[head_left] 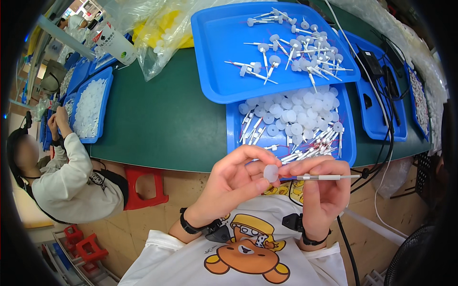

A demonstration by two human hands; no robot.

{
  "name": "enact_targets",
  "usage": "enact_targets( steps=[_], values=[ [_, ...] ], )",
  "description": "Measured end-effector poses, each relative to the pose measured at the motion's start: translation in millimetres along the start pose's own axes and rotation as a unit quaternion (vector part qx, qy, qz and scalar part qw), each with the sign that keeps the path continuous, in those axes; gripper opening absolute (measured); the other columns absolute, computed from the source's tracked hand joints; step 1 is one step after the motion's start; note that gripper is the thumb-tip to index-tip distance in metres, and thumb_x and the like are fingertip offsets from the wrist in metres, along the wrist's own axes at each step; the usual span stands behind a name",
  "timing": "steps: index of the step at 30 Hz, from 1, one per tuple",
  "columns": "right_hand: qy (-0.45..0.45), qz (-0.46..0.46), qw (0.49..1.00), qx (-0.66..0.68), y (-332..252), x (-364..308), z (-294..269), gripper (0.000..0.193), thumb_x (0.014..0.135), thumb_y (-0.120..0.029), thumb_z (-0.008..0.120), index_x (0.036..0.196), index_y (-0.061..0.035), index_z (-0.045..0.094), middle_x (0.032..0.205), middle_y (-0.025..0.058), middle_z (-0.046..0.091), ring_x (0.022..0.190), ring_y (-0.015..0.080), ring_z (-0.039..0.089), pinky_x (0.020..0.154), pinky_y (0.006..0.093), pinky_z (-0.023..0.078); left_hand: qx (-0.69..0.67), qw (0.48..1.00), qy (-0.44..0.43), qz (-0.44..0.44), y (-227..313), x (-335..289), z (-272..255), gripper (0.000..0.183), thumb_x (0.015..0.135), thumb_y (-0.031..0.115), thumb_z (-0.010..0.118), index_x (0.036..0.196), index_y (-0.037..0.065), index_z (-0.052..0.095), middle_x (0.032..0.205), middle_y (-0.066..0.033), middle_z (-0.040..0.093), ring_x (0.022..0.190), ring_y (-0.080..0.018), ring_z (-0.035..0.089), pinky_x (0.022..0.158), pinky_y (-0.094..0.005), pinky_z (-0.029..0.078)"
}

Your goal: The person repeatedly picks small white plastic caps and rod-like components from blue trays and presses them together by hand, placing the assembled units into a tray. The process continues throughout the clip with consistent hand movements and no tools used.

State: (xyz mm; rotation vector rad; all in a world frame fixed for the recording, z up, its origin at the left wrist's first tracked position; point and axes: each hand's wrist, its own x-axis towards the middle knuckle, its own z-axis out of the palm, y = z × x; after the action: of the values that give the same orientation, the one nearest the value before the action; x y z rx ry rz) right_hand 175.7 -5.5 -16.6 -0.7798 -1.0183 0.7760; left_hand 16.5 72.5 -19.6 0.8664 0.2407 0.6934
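Observation:
Between the thumb and fingers of my left hand (238, 178) is a translucent white disc (271, 173). My right hand (327, 183) pinches a thin white stick-like part (329, 177), which lies level and points right. Their near ends almost meet; my fingers hide whether they touch. Just beyond my hands, a lower blue tray (349, 143) holds loose white discs (300, 112) and several white stick parts (315, 145) with fine red wires. Overlapping its far side is an upper blue tray (214, 81) with discs fitted on sticks (310, 52).
On the right, another blue tray (381, 131) holds a black adapter (369, 64) and cables. A plastic bag (155, 57) and a white cup (114, 43) stand at the far left. Beside a tray of white pieces (90, 107), a co-worker (71, 176) sits left. Red stools (143, 188) stand below.

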Motion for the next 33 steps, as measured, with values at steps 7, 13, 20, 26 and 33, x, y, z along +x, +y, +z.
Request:
enact_targets(
  steps=[7, 13, 20, 26, 33],
  values=[
    [-0.008, -0.019, 0.997, -0.078, 1, 0, -7, 0.022, 0.087, 0.008, 0.057, 0.105, 0.0004, 0.047, 0.100, 0.0219, 0.065, 0.093, 0.0249, 0.066, 0.080, 0.0351, 0.054, 0.007, 1.000, -0.007, 0.010, -3, 3, -1, 0.032, 0.090, -0.010, 0.057, 0.120, -0.003, 0.049, 0.122, -0.0112, 0.051, 0.113, -0.0192, 0.057, 0.094, -0.0346, 0.050],
    [0.024, 0.024, 0.999, -0.033, 0, -6, 0, 0.025, 0.084, 0.007, 0.062, 0.104, 0.0000, 0.050, 0.100, 0.0215, 0.066, 0.087, 0.0210, 0.064, 0.076, 0.0324, 0.052, -0.007, 1.000, -0.019, 0.007, -5, 3, -2, 0.033, 0.089, -0.011, 0.057, 0.121, -0.004, 0.051, 0.122, -0.0112, 0.051, 0.115, -0.0202, 0.056, 0.094, -0.0349, 0.051],
    [-0.033, -0.040, 0.980, -0.190, 3, 3, -6, 0.023, 0.075, 0.007, 0.067, 0.096, 0.0008, 0.059, 0.091, 0.0127, 0.066, 0.072, 0.0182, 0.060, 0.061, 0.0285, 0.047, 0.058, 0.998, -0.017, 0.031, -7, 0, -1, 0.036, 0.086, -0.014, 0.059, 0.121, -0.006, 0.054, 0.120, -0.0121, 0.052, 0.113, -0.0199, 0.056, 0.093, -0.0344, 0.049],
    [-0.120, -0.076, 0.945, -0.296, -12, 17, -18, 0.018, 0.065, 0.002, 0.073, 0.081, -0.0022, 0.065, 0.068, 0.0056, 0.061, 0.056, 0.0203, 0.053, 0.052, 0.0300, 0.040, 0.148, 0.985, -0.035, 0.079, -6, -1, 0, 0.037, 0.085, -0.014, 0.061, 0.120, -0.006, 0.056, 0.119, -0.0140, 0.053, 0.108, -0.0201, 0.058, 0.093, -0.0337, 0.050],
    [-0.179, -0.083, 0.919, -0.341, -25, 25, -27, 0.015, 0.063, 0.000, 0.075, 0.077, -0.0030, 0.067, 0.064, 0.0042, 0.058, 0.054, 0.0201, 0.049, 0.049, 0.0305, 0.037, 0.191, 0.979, -0.034, 0.067, -2, -2, 3, 0.036, 0.084, -0.014, 0.063, 0.119, -0.006, 0.058, 0.118, -0.0142, 0.055, 0.107, -0.0204, 0.059, 0.092, -0.0334, 0.051]
  ],
)
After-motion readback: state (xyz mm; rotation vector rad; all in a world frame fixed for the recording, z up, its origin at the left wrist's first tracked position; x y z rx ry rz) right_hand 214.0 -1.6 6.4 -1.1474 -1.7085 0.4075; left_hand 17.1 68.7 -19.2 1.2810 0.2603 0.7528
